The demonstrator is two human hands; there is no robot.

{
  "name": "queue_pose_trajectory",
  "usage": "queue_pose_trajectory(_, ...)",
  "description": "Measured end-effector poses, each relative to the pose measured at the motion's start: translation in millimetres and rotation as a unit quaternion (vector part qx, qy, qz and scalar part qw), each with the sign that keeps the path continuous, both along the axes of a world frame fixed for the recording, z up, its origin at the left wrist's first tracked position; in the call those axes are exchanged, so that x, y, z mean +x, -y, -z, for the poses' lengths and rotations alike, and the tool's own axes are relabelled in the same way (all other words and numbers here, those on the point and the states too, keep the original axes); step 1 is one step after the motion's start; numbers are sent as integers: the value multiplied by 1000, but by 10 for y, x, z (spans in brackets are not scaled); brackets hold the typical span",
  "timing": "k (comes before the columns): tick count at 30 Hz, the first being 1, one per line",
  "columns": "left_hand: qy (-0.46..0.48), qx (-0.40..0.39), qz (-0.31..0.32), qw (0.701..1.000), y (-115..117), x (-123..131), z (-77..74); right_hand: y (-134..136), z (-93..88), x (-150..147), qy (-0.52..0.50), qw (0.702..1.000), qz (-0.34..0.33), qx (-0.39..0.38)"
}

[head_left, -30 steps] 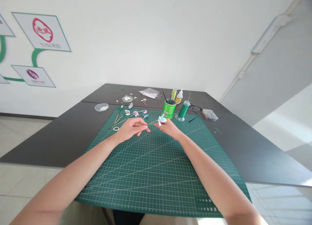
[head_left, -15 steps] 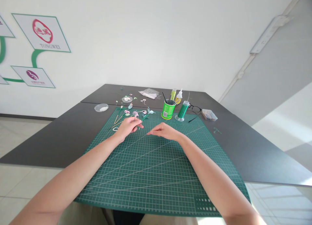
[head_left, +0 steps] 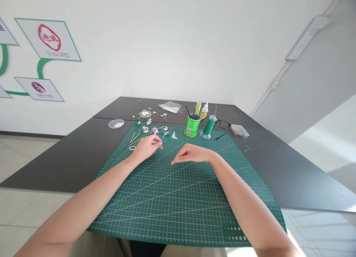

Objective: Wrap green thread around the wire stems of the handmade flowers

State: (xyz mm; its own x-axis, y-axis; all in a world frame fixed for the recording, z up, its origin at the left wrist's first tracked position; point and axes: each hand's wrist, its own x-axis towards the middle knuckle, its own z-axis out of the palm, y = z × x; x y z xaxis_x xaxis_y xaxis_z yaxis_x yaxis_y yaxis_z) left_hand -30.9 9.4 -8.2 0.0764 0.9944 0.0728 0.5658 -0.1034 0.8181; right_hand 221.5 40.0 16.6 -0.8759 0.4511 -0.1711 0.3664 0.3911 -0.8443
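Note:
My left hand point(head_left: 148, 146) is closed in a pinch over the left part of the mat. From its fingertips a thin green stem point(head_left: 167, 140) sticks out to the right, with a pale blue flower point(head_left: 174, 135) at its far end. To the right, my right hand point(head_left: 193, 153) is held above the mat with thumb and fingers pressed together and pointing left. Whatever is in that pinch, if anything, is too fine to make out. Pink flowers point(head_left: 155, 130) and another small blue flower point(head_left: 166, 133) lie just beyond my left hand.
A green cutting mat point(head_left: 172, 197) covers the dark table point(head_left: 280, 168). A green can point(head_left: 191, 125) of tools, a spool of green thread point(head_left: 209, 127), a glue bottle point(head_left: 204, 110), glasses point(head_left: 224, 124) and a clear box point(head_left: 239, 131) stand right. Shallow dishes point(head_left: 116, 124) sit left.
My right hand has moved slightly right and toward me, still pinched. The stem in my left hand has turned, and its blue flower now sits lower.

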Motion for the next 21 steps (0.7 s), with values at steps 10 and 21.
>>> queue_pose_trajectory(10, -30, 7, 83, 996, 59, 44, -4, 113, -73, -51, -152, 985, 84, -3)
queue_pose_trajectory(21, -54, 32, 199, 978, 221, 176, -105, 88, -75, -83, -191, 952, 224, 89)
